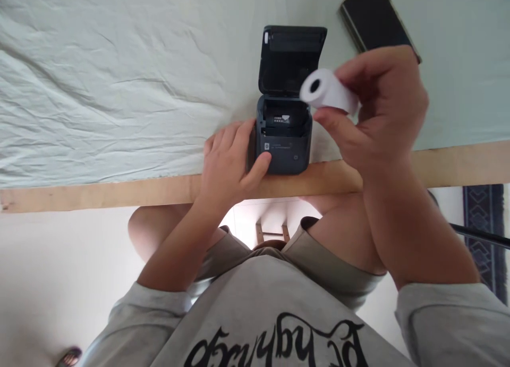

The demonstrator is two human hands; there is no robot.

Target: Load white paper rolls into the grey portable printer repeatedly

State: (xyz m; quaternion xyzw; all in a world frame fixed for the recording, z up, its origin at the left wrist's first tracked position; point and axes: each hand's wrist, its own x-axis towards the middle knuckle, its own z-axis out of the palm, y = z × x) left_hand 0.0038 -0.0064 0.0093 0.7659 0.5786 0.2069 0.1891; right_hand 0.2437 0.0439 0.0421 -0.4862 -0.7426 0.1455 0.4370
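Note:
A small dark blue-black portable printer (287,160) rests near the table's front edge, its hinged lid (290,61) swung up and back. Inside the paper bay there is a black surface with small white print. My left hand (227,162) holds the printer's left side, thumb on the top face near the front. Just above the bay's right side, my right hand (386,109) pinches a white paper roll (333,92) between thumb and fingers. The roll is tilted, with its dark core hole facing left. It overlaps the lid's lower right corner in view.
Behind my right hand lies a black smartphone-like slab (376,19) at the upper right. A wrinkled pale green cloth (119,91) covers the table, which has a bare wooden front edge (99,193). My legs are below that edge; a patterned dark rug (484,218) shows at right.

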